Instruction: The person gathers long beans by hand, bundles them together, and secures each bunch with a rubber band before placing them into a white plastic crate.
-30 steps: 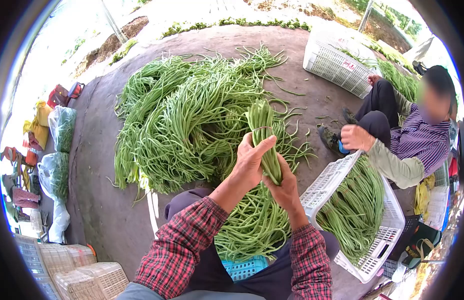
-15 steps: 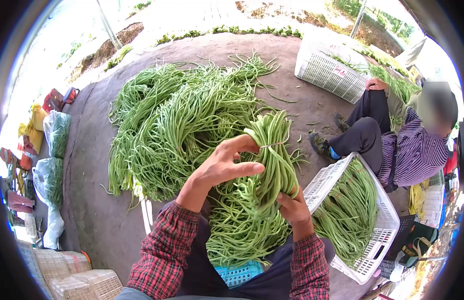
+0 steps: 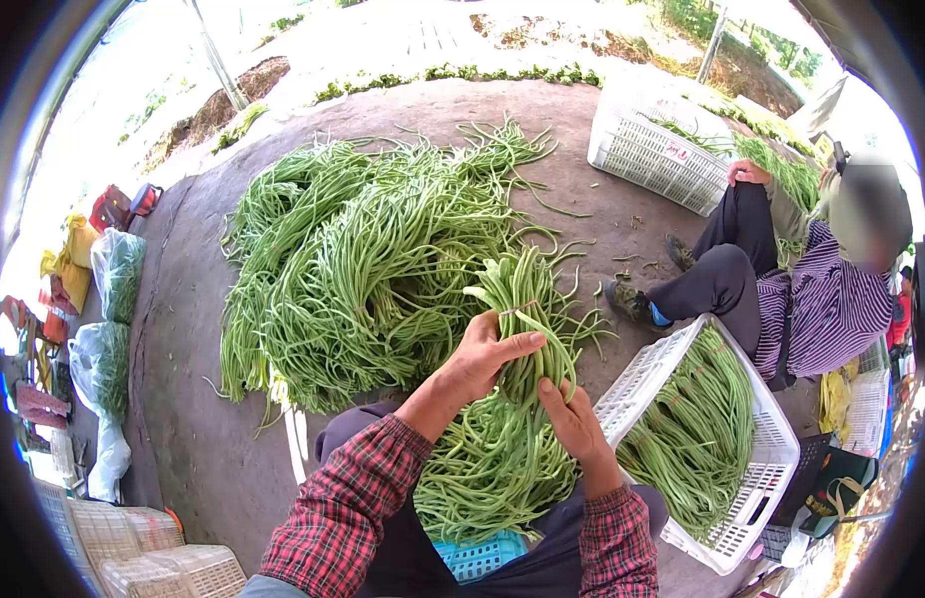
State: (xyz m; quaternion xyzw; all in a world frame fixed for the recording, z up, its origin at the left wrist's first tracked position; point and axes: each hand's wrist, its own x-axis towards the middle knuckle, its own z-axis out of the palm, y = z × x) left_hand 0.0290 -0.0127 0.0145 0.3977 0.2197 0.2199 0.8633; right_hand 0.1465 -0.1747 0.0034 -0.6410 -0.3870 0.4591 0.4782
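Observation:
A bundle of green long beans (image 3: 527, 287) is held upright between my two hands, with a thin band around its upper part. My left hand (image 3: 485, 357) wraps its left side just below the band, thumb lying across the front. Lower down on the right, my right hand (image 3: 576, 423) grips the bundle with its thumb in front; its other fingers are largely hidden. Below the hands, loose long beans (image 3: 497, 468) lie on a blue crate (image 3: 472, 558) between my knees.
A big heap of long beans (image 3: 353, 259) covers the ground ahead. At my right stands a white crate (image 3: 776, 448) of bundled beans. A seated person (image 3: 831, 299) is beyond it, near another white crate (image 3: 657, 154). Filled plastic bags (image 3: 106, 364) line the left.
My left hand, spread beside the band before, has closed around the bundle. The bundle has dropped slightly, and my right hand has shifted a little left with it.

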